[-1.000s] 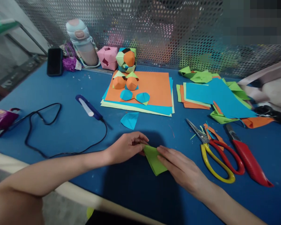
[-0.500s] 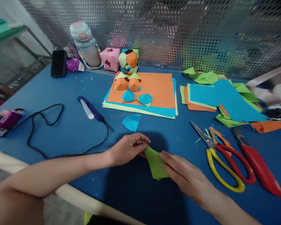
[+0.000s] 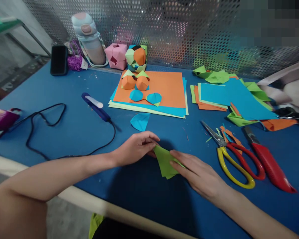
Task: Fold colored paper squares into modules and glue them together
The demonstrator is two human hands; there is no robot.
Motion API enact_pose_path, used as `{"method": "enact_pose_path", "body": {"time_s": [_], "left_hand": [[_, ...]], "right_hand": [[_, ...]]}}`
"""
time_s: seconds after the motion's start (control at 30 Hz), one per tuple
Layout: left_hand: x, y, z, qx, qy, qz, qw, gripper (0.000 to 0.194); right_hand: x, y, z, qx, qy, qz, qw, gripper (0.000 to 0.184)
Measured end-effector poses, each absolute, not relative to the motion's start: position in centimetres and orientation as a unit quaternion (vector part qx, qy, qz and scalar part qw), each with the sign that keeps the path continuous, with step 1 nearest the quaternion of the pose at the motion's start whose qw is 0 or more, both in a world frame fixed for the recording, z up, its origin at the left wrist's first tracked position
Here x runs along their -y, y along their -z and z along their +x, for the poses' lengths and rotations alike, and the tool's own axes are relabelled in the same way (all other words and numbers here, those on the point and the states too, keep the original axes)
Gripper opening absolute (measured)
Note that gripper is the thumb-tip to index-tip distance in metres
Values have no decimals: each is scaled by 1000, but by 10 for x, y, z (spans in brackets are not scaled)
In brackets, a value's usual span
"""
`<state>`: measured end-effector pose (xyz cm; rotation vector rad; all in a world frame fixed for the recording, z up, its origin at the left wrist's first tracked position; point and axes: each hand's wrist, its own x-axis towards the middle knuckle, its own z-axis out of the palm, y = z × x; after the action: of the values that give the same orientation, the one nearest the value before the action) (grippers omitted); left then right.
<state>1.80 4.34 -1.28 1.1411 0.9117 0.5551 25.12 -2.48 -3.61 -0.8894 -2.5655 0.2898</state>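
A folded green sheet of paper (image 3: 165, 162) is held low over the blue table between both hands. My left hand (image 3: 137, 149) pinches its upper left corner between thumb and fingers. On the right side, my right hand (image 3: 196, 171) grips the paper's edge, the thumb below and the fingers above. Just beyond the left hand lies a folded blue paper piece (image 3: 140, 121). Behind it, several folded orange and blue paper pieces (image 3: 142, 82) rest on a stack of coloured sheets (image 3: 166, 88).
Scissors (image 3: 221, 144) and a red-handled cutter (image 3: 270, 161) lie at right, near blue and green paper (image 3: 249, 99). A corded blue tool (image 3: 96, 108) lies at left. At the back stand a bottle (image 3: 91, 39), a phone (image 3: 59, 60), a pink paper cube (image 3: 116, 56) and a paper ball (image 3: 136, 59).
The whole view has shifted, so things sit higher in the picture. My right thumb and fingers have parted slightly around the green paper's edge; my left hand keeps its pinch.
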Motion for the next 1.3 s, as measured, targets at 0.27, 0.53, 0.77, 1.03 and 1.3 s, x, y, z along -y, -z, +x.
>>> {"method": "enact_pose_path", "body": {"time_s": [0.27,0.53,0.77,1.03,1.3], "left_hand": [[-40,12,21,-434,-258,508,698,10],[-38,17,23,-419,-279,528,684,12],[-37,14,23,-434,-274,537,669,10],[-37,15,23,-440,-275,550,655,13],[-36,13,24,-446,-270,560,644,12]], "right_hand": [[24,34,247,917,-24,-324,230,35],[29,26,243,905,133,-339,218,23],[25,27,241,912,118,-336,203,15],[32,17,237,923,150,-326,140,17],[33,9,237,944,129,-273,136,27]]}}
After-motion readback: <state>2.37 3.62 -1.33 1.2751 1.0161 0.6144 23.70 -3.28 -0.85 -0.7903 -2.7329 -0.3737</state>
